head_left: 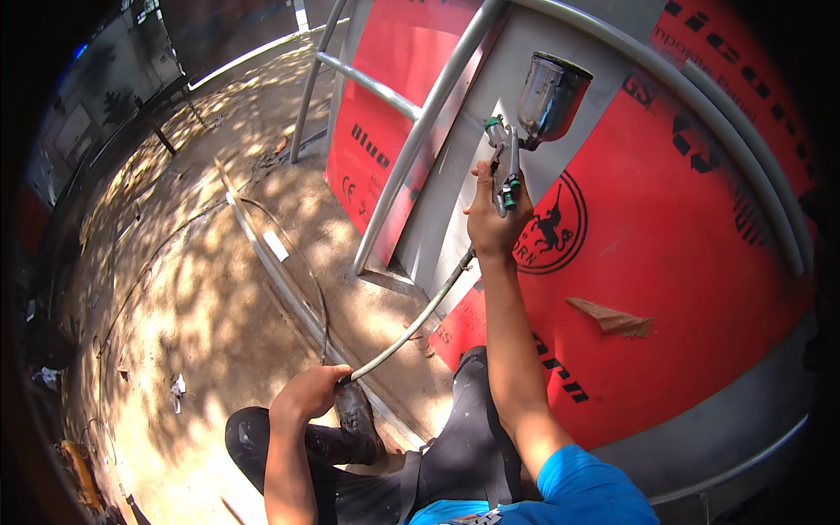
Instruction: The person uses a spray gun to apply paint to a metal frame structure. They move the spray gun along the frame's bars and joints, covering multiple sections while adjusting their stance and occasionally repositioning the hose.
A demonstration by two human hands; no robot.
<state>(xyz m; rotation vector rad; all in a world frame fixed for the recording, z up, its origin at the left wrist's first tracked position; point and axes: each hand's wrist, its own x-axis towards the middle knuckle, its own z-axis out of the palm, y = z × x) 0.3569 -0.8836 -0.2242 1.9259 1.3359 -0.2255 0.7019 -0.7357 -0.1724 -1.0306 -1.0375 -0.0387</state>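
My right hand (499,219) is wrapped round the handle of a spray gun (513,157), raised in front of a panel. A metal paint cup (553,98) sits on top of the gun, tilted a little. From below the gun a pale air hose (418,322) curves down to the left. Low in front of my knees, my left hand (308,390) is closed round this hose. Behind the gun stands a grey metal surface (477,114) bordered by red film (647,262) with black print.
Bent metal tubes (411,162) frame the panel close to the gun. A long metal bar (289,293) lies on the sandy ground (192,324), with a thin dark hose (157,254) beyond it. A torn brown scrap (610,318) rests on the red film.
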